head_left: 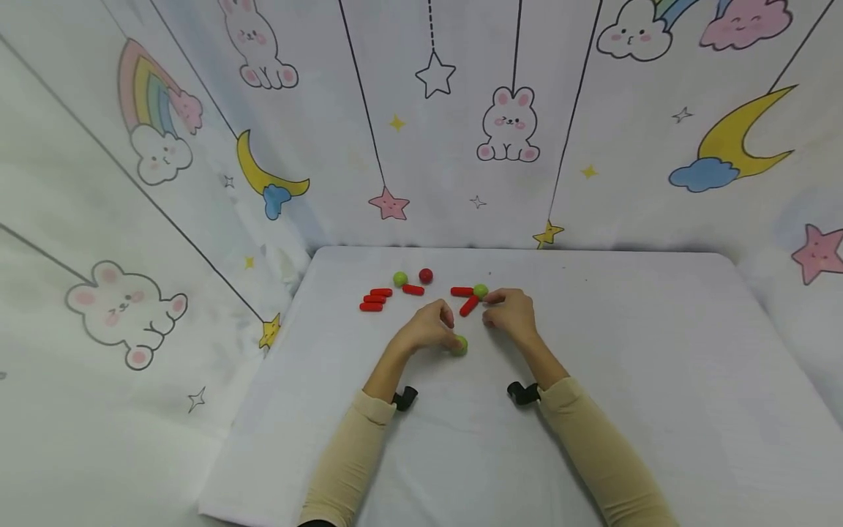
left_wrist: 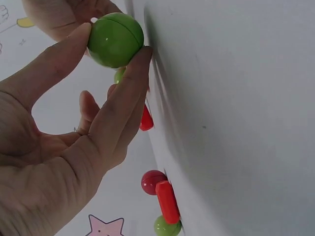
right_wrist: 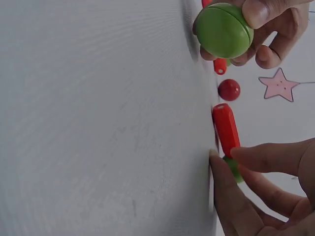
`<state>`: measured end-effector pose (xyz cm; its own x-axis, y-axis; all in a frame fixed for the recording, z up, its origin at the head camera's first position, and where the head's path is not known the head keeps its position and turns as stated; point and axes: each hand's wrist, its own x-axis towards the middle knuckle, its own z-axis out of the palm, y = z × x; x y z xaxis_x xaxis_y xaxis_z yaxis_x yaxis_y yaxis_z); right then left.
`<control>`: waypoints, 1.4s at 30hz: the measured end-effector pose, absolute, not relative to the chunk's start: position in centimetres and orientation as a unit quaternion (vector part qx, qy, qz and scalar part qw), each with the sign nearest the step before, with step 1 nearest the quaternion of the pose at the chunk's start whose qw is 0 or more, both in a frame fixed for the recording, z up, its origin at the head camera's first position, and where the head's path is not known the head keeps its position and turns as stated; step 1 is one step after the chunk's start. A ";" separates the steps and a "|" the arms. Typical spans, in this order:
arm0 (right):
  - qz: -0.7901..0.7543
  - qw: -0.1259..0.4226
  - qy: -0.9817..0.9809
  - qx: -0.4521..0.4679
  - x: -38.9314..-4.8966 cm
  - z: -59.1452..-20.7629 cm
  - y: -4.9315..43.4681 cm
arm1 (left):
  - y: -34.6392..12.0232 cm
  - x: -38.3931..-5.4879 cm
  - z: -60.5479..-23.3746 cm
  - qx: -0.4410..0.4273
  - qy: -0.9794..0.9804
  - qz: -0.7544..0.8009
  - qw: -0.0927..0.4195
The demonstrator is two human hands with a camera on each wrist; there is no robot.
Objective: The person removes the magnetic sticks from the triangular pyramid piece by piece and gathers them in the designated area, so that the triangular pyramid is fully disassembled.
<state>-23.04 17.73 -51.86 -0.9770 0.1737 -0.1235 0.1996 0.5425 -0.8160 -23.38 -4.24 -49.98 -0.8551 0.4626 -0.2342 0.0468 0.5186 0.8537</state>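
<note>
My left hand [head_left: 431, 326] pinches a glossy green ball [left_wrist: 115, 40] between thumb and fingertips, with a thin seam running around the ball. To the right, my right hand [head_left: 512, 313] has its thumb and forefinger apart. Its fingertips are beside a slanted red stick [head_left: 469, 306] and a second green ball [head_left: 481, 290]. In the right wrist view, a fingertip overlaps the near end of the red stick [right_wrist: 226, 129]; whether it touches cannot be told. Another red stick [head_left: 462, 291] lies level, with its right end by that second green ball.
Farther left on the white table [head_left: 626, 380] lie three red sticks [head_left: 375, 298] side by side. Behind them are a green ball [head_left: 400, 279], a red ball [head_left: 426, 276] and one more red stick [head_left: 413, 290]. A cartoon-printed curtain [head_left: 448, 161] hangs behind the table.
</note>
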 end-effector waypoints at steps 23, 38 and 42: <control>-0.494 0.007 0.863 0.099 -22.7 -51.8 18.0 | -6.6 -28.2 -47.0 0.087 0.833 0.541 0.077; -0.487 0.007 0.869 0.086 -22.7 -52.3 17.9 | -5.5 -32.9 -48.0 0.107 0.847 0.520 0.030; -0.486 0.005 0.870 0.083 -22.7 -52.3 18.1 | -4.9 -34.2 -48.8 0.127 0.859 0.495 0.022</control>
<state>-22.71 18.06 -52.34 -0.9862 0.1400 -0.0888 0.1491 0.5146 -0.8444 -34.20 -4.88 -48.80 -0.9666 0.2407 0.0876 0.1966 0.4780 0.8561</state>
